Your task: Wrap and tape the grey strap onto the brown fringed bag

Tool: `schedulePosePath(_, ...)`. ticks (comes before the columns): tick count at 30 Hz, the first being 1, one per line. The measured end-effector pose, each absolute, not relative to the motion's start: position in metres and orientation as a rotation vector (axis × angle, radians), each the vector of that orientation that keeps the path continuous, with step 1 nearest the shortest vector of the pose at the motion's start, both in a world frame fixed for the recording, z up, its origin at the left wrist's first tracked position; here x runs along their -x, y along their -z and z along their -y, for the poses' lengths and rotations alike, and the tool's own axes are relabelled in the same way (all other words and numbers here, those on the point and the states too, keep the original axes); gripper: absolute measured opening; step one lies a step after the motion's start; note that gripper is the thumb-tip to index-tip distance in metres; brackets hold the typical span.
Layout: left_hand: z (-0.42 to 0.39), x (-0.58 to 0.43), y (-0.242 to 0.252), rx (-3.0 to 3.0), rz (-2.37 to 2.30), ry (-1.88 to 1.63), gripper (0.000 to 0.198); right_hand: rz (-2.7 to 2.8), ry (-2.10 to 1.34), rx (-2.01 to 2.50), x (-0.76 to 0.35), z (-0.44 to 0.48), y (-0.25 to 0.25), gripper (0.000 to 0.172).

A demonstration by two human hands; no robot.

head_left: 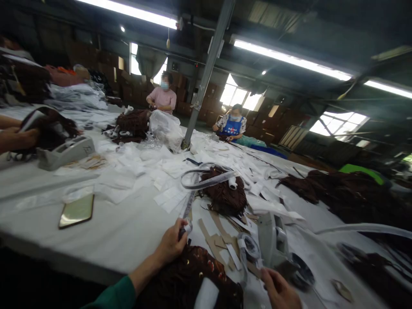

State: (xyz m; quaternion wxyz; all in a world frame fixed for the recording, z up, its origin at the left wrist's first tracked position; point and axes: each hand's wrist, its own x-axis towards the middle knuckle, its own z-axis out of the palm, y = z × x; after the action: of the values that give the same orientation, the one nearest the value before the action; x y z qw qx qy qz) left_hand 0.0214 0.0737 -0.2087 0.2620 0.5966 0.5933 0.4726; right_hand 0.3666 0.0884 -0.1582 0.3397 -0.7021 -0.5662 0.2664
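My left hand (174, 242) is closed around the end of a wrapped strap (189, 204), which runs up across the table. Just below it, at the table's near edge, lies a dark brown bag (180, 279) with small metal eyelets and a white roll-like piece on it. My right hand (280, 287) is closed at the fingertips beside a grey tape dispenser (267, 240); what it pinches is too blurred to make out. A coiled strap in clear wrap (249, 246) lies next to those fingers. Farther ahead sits another brown fringed bag (225, 195) with a wrapped strap looped over it.
White paper sheets (128, 171) and cardboard strips (212, 240) litter the table. A phone (76, 210) lies at left. Another person's hands (19, 139) work by a second dispenser (66, 152). Two people stand across the table near a slanting post (206, 73). Brown goods (347, 197) are heaped at right.
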Motion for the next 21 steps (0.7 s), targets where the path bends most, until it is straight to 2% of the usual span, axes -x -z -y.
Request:
schedulePosePath(4,-0.071,-0.025,0.214,-1.630,-1.589,-1.324,0.042,1.780,-0.933,1.403,-0.265,-0.089,0.133,0.045)
schedulePosePath(9,-0.070,-0.025,0.218,-1.663,-1.578,-1.373,0.046,1.984,-1.094,1.125,-0.185,-0.096,0.132,0.035)
schedulePosePath(21,-0.069,-0.024,0.217,-1.836,-1.606,-1.400,0.048,2.050,-0.988,1.284,-0.160,-0.121,0.162,0.041)
